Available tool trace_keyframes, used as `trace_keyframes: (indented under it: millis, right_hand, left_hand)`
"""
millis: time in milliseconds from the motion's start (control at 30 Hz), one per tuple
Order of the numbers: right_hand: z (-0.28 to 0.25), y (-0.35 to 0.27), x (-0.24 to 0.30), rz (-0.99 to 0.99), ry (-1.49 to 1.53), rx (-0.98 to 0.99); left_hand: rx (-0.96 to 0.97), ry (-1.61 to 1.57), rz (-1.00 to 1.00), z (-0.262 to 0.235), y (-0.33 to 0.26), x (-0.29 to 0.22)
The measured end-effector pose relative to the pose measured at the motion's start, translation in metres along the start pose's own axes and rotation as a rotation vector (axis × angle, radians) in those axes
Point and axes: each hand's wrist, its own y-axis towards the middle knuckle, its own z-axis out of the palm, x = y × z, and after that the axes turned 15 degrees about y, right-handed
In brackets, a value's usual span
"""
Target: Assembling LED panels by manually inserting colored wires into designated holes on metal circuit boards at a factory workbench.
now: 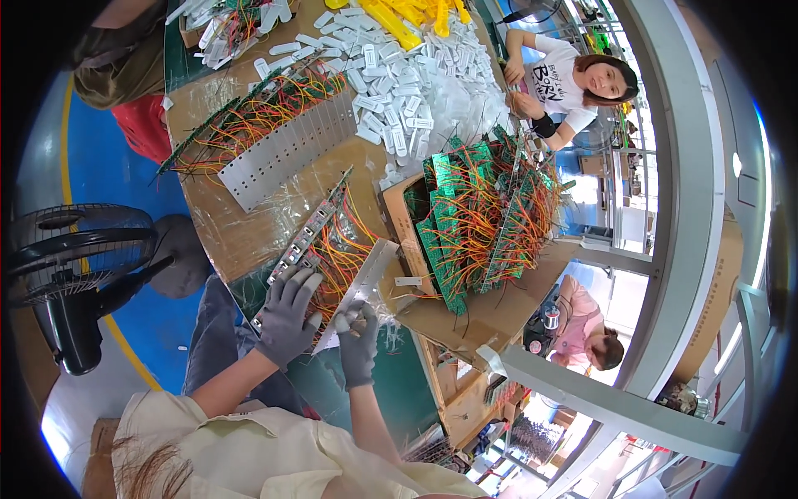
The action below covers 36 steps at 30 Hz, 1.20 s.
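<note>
With fingers of the left hand draped over the near end of a circuit-board strip, gripping, thumb opposed on the wire side. With fingers of the right hand, bent against the near end of a pale metal strip; impossible to tell a firm pinch from a light touch there. Looks partway through, to judge by the red and yellow wires bunched between board and metal: apparently wired already, not yet set aside. Possibly finished, or merely waiting, in the case of the similar wired bundle beside gray holed metal pieces farther up the table. Probably left to handle: the heap of green boards in the cardboard box, beyond the right hand. Directly under the left fingers, then, with the circuit-board strip, running away from them up the table; just right of that, touching the right fingers, with the metal strip, roughly alongside.
</note>
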Motion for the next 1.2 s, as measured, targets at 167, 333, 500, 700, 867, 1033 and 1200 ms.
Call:
trace_keyframes:
  millis: [167,333,500,700,867,1033,1200]
  right_hand:
    - [-0.007,0.009,0.002,0.018,0.131,-0.002]
    - [-0.008,0.013,-0.022,0.002,0.236,0.045]
    - [-0.013,0.012,-0.010,0.058,0.538,0.045]
    - [-0.031,-0.004,0.055,-0.056,0.415,0.177]
    - [-0.043,-0.014,0.081,-0.231,0.282,0.227]
    - [-0.065,-0.020,0.093,-0.366,0.196,0.183]
    - [-0.076,-0.024,0.115,-0.462,0.075,0.231]
  left_hand:
    - [0.043,0.000,0.043,-0.001,0.002,0.005]
    - [0.054,-0.009,0.065,-0.002,0.002,0.011]
    - [0.073,-0.076,0.077,-0.008,0.004,0.016]
    - [0.040,-0.178,0.083,-0.018,0.006,0.022]
    - [0.000,-0.273,0.140,-0.024,0.004,0.029]
    - [-0.025,-0.281,0.239,-0.030,0.007,0.034]
    - [-0.068,-0.211,0.036,-0.007,0.005,0.033]
